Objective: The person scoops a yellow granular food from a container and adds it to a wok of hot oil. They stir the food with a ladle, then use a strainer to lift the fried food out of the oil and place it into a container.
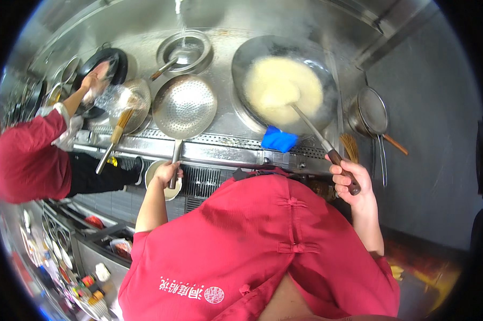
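My right hand is closed around the dark wooden handle of a long metal ladle. The ladle's head dips into pale yellow, foamy liquid inside a large black wok, and steam rises from it. At the left, my left hand grips the metal handle of a perforated strainer. Its round bowl lies over the steel cooktop, left of the wok. A blue cloth rests at the cooktop's front edge, just below the wok.
Water runs into a steel pot holding another ladle. A co-worker in a red sleeve reaches over a second wok at left. Bamboo brushes and sieves flank the stove. Below my left hand sits a pale bucket.
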### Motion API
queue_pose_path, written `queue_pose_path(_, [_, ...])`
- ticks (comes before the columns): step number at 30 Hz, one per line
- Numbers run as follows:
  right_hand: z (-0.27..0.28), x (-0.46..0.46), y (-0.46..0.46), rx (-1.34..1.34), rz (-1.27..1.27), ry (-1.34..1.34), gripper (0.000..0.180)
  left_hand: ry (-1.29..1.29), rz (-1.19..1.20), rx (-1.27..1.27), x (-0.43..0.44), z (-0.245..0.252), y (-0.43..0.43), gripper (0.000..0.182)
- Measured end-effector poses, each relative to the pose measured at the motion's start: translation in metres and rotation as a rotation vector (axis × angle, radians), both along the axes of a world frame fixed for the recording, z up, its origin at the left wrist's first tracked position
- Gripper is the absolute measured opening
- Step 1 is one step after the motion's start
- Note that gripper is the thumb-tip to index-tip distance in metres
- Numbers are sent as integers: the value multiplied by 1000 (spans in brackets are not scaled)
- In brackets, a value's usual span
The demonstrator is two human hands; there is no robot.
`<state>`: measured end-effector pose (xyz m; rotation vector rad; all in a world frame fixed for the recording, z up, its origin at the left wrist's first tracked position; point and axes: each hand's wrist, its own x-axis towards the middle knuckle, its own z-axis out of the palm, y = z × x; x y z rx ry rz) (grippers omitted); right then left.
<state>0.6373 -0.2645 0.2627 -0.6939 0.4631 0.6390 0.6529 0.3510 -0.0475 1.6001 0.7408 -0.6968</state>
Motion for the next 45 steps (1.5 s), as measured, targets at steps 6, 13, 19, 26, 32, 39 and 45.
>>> queue_pose_path(6, [33,-9,11,-227,-60,-103,28,120,160,-387,-4,-1,-14,24])
queue_pose_path(13, [30,-4,7,-742,-23,-323,36,35,412,-444,-19,-13,-23,44])
queue_pose_path(19, [-35,1,-12,-909,-2,-416,47,-230,-16,697,-46,-32,19,39])
queue_pose_path(26, [-132,-24,-10,-1037,66,-356,61,-394,-40,521,95,38,62,67])
queue_pose_path(32, [-155,-56,13,-1218,61,-197,66,-407,216,419,337,63,87,51])
queue_pose_path(39, [-149,-55,19,-1568,308,-56,68,-164,658,51,436,11,115,52])
queue_pose_path(45, [-133,-48,19,-1604,395,-64,66,-824,-16,882,459,66,73,37])
